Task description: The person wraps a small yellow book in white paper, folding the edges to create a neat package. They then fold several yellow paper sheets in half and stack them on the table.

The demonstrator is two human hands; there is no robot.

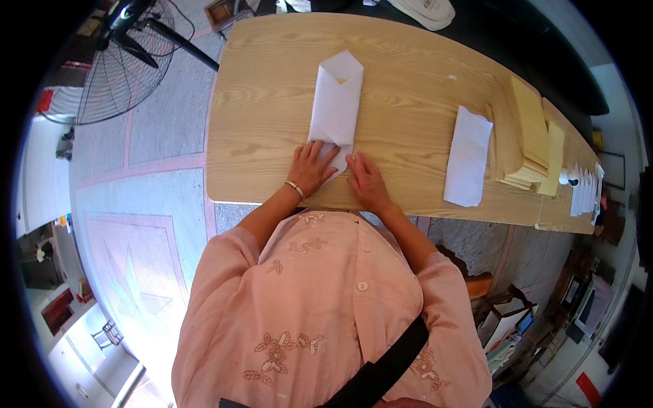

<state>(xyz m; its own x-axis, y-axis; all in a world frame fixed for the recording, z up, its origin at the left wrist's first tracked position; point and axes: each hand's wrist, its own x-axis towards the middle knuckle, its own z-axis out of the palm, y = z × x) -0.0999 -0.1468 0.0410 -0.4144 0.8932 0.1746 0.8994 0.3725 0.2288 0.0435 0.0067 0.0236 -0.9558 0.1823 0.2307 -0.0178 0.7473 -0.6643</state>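
Observation:
A folded white paper packet (336, 109) lies lengthwise on the wooden table in front of me. Its far end comes to a point, and a small yellowish patch shows below the far flap. My left hand (312, 166) rests on the near end with its fingers spread, pressing on the folded paper there. Close by, my right hand (368, 181) has its fingertips at the packet's right edge, near the lower corner. Whether those fingertips pinch the paper is not plain. Part of the near flap is hidden under my left fingers.
Further right on the table (408, 117) lies another folded white paper (468, 158). Beyond it stands a stack of yellow-brown paper envelopes (528, 127), then a small white bottle (569, 177) and several white folded pieces (584, 191). A black fan (130, 66) stands left of the table.

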